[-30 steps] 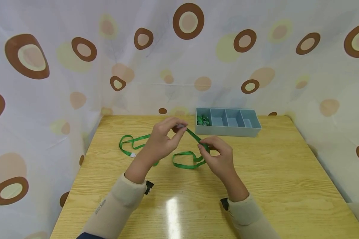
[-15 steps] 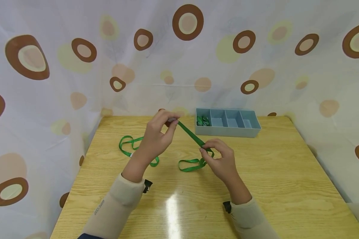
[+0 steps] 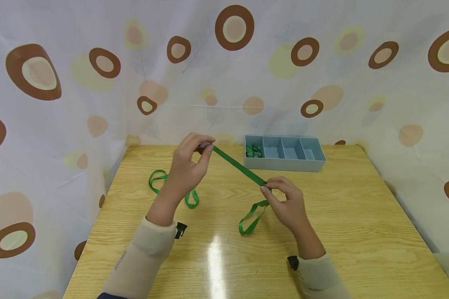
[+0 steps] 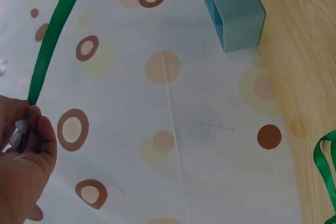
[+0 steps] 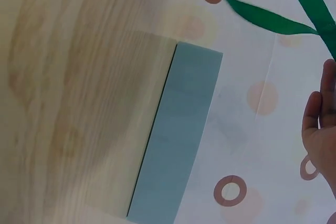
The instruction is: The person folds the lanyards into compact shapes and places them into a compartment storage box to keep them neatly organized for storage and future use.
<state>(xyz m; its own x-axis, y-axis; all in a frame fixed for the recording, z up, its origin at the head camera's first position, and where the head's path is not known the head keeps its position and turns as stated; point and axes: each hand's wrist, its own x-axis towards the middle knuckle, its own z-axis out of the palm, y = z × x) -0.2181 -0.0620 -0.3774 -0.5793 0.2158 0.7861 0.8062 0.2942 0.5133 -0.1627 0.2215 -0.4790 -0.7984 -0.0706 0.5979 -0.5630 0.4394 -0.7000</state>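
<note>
Head — longer span of strap [image 3: 239, 165]

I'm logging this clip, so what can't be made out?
Head: lying green strap, middle hidden by left hand and wrist.
Head: sleeve lettering, too small to read.
Left wrist: held green strap, cut off by top edge.
Right wrist: right hand, cut off by right edge.

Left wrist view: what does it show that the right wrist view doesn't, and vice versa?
Left wrist only: the left hand gripping a small pale piece, and part of a loose green ribbon lanyard on the pale wooden table.
Right wrist only: the right hand and a twisted green ribbon strand.
Both: a flat green ribbon strap, the blue-grey rectangular tray, the table and spotted white cloth.
</note>
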